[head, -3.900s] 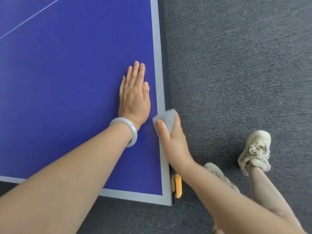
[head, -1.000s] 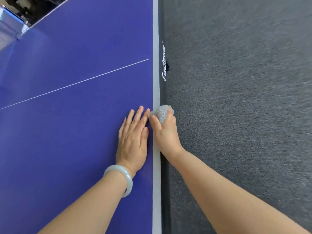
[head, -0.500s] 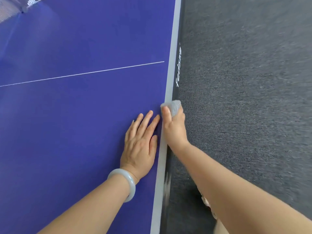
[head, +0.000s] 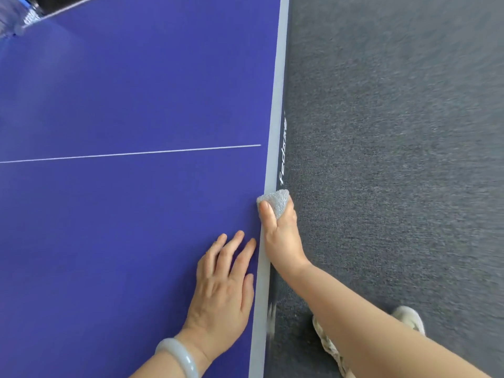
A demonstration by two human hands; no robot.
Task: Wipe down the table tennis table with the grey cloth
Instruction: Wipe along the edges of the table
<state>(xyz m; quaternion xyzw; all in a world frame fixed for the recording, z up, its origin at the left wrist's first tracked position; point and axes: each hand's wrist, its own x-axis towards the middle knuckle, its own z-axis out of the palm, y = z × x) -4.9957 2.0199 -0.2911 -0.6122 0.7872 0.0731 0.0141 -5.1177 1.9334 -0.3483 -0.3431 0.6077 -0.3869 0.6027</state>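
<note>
A bunched grey cloth is gripped in the right hand at the long edge of the table tennis table. The thumb is pressed over the wad on the pale border strip, and the other fingers are curled out of sight over the side. The hold is judged to be chosen so that the top of the border and the dark side face beneath it are wiped in a single pass. The cloth is seen touching the border, just short of the white lettering printed along the side panel.

The left hand is laid palm down on the blue top just beside the border, fingers straight and slightly spread, with nothing held. It is taken to be a brace for a body leaning over the edge. A pale bangle is worn at that wrist.

Further out, a thin white line is drawn across the playing surface and stops just short of the border. Grey carpet is spread to the right of the table, and a pale shoe is planted on it beyond the right forearm. The far top-left corner is too blurred to be read. No streaks or damp marks are shown, so the share of the table already wiped cannot be judged.
</note>
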